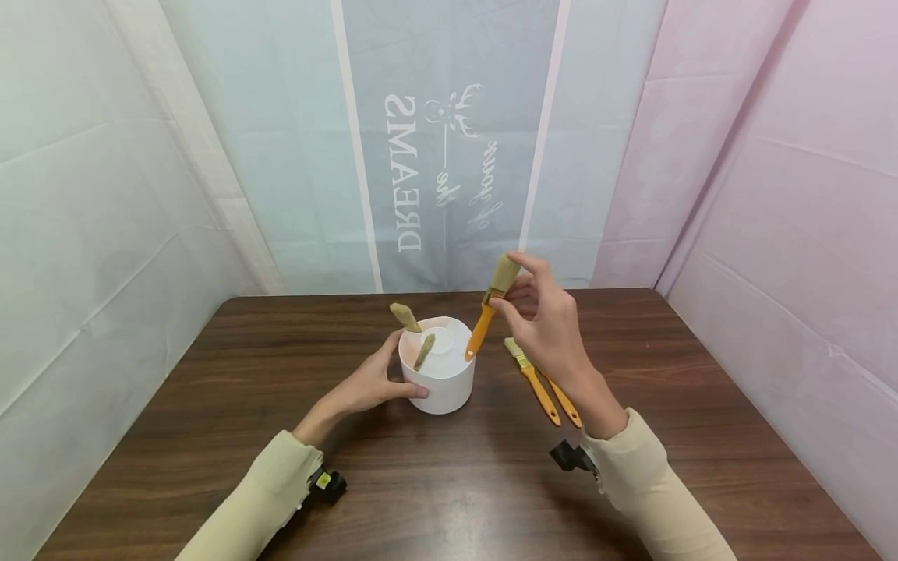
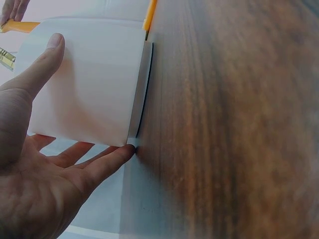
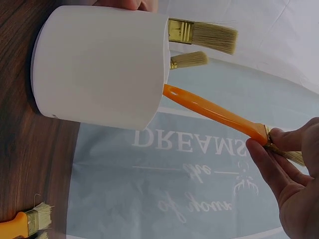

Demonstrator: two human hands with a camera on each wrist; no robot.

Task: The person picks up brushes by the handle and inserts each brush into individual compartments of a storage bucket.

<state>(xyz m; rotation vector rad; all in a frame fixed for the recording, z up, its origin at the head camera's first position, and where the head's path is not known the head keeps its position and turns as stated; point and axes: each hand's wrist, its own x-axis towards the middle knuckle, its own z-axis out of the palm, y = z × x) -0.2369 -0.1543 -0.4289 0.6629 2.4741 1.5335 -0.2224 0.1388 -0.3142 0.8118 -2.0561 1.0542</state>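
Note:
A round white divided holder (image 1: 442,389) stands on the table, and two paintbrushes sit in it bristles up, one brush (image 1: 404,315) at the back left and another brush (image 1: 424,352) nearer the front. My left hand (image 1: 375,382) grips the holder's left side, thumb across its front wall. Between thumb and fingers my right hand (image 1: 550,319) pinches a third paintbrush (image 1: 480,327) near its metal band, bristles up. Its orange handle (image 3: 214,113) slants down, the handle's end right at the holder's right rim.
Two more orange-handled paintbrushes (image 1: 540,393) lie side by side on the dark wooden table (image 1: 449,483), right of the holder and below my right hand. A printed cloth (image 1: 449,156) hangs behind the table, with pale cloth walls at both sides.

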